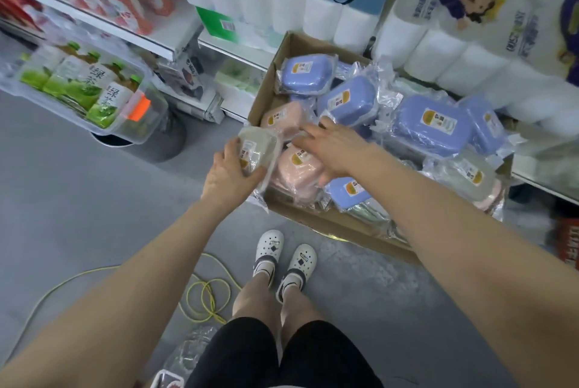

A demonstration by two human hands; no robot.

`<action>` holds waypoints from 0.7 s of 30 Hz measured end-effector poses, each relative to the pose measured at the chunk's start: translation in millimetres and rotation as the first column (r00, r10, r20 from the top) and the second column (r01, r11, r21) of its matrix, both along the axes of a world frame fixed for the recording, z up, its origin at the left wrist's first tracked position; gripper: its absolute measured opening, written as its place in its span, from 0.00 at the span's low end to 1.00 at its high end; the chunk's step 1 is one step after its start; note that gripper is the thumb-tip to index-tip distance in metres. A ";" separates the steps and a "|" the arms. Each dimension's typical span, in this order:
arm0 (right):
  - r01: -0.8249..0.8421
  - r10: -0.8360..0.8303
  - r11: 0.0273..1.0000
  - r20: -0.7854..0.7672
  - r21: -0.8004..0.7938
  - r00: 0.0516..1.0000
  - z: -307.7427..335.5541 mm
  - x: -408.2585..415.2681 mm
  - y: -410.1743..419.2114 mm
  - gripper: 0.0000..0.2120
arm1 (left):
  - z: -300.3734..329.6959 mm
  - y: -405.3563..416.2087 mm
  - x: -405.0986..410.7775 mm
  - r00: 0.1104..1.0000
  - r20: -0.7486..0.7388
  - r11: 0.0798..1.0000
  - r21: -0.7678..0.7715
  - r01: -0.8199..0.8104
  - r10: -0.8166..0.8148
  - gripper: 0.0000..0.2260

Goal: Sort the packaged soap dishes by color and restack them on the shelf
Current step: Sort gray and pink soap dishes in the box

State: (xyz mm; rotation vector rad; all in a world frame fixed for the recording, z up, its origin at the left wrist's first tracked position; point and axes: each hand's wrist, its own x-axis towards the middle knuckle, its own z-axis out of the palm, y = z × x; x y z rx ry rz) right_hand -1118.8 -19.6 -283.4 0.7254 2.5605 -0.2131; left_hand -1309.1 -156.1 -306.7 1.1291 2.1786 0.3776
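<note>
nearest, white clogs (283, 257) stand on the grey floor beside a yellow cable (206, 296). higher up, the left hand (230, 173) grips a pale grey-green packaged soap dish (258, 149) at the cardboard box (313, 221) edge. the right hand (332, 149), fingers spread, rests on a pink packaged soap dish (297, 173) inside the box. farther in lie blue packaged soap dishes (432, 126), with toilet paper packs (438, 58) behind.
</note>
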 end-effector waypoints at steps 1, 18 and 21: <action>-0.012 0.012 1.000 0.037 0.005 0.999 0.5 -3.0 0.6 0.46 | -1.2 -0.8 -0.5 1.000 -0.002 1.000 0.001 0.006 -0.006 0.34; 0.603 -0.399 0.718 -0.505 0.347 0.765 87.7 58.8 -15.5 0.40 | 75.5 32.9 13.5 0.995 0.051 0.940 0.336 0.059 -0.081 0.39; 0.789 -0.567 0.552 -0.573 0.269 0.592 106.2 94.4 -31.3 0.37 | 98.2 49.1 34.6 0.973 0.001 0.888 0.409 0.209 -0.230 0.38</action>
